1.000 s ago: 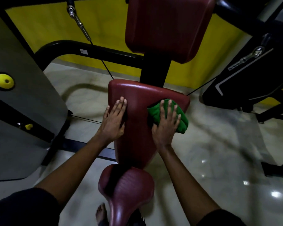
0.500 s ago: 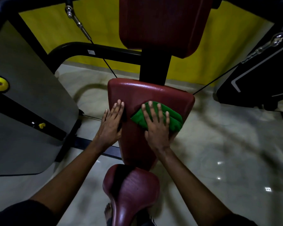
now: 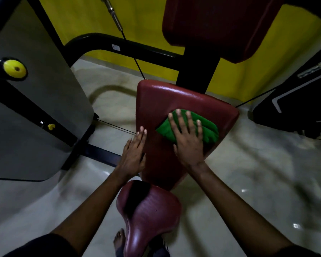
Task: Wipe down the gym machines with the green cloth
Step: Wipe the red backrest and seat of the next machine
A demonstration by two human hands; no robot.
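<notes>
The right hand (image 3: 188, 143) lies flat with its fingers straight and spread, pressing the green cloth (image 3: 209, 131) onto the middle pad (image 3: 174, 97), just right of the frame's centre. The cloth sits bunched under the palm on the pad's right half, short of its right edge. The left hand (image 3: 133, 153) is flat too, fingers straight and close together, resting along the pad's left edge and holding nothing. Both forearms reach up from the bottom corners.

Three dark-red padded parts show: a back pad (image 3: 230, 25) at the top, the middle pad, and a saddle-shaped seat (image 3: 148, 210) at bottom centre. A black post (image 3: 196, 71) joins the upper two. Two yellow knobs sit on the grey cover (image 3: 35, 108) at left, a large knob (image 3: 14, 68) and a small knob (image 3: 51, 126). One steel cable (image 3: 115, 17) with a metal connector runs down from the top edge. One bare foot (image 3: 120, 238) shows beside the seat. A second black machine (image 3: 295, 101) fills the right edge.

The floor (image 3: 248, 173) is pale glossy tile with small light reflections, and the wall (image 3: 82, 15) is yellow.
</notes>
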